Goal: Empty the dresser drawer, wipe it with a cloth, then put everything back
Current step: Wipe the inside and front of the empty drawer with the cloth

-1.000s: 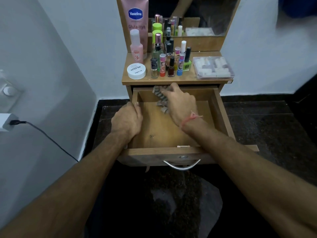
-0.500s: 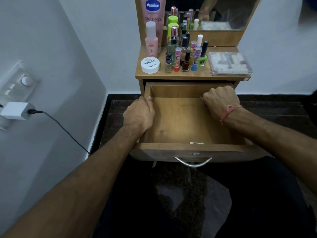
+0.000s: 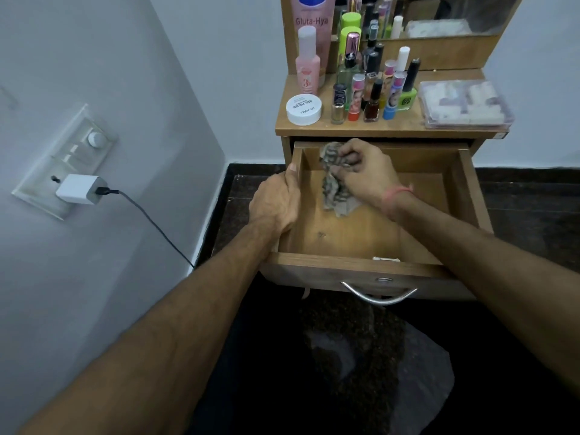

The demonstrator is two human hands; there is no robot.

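- I'm at home, in a bedroom corner, at a small wooden dresser (image 3: 389,130) with a mirror (image 3: 439,14).
- Its top holds my nail polishes (image 3: 373,102), a lotion tube (image 3: 310,20) and a cosmetics box (image 3: 464,105).
- A phone charger (image 3: 80,189) sits in the wall socket; the floor (image 3: 518,196) is dark stone.

Dim indoor light, soft shadows, wide-angle bending at edges, slight blur

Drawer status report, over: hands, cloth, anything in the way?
Left hand grips drawer side wall. Right hand holds cloth at back left corner. Small pale stick lies inside, near the front.
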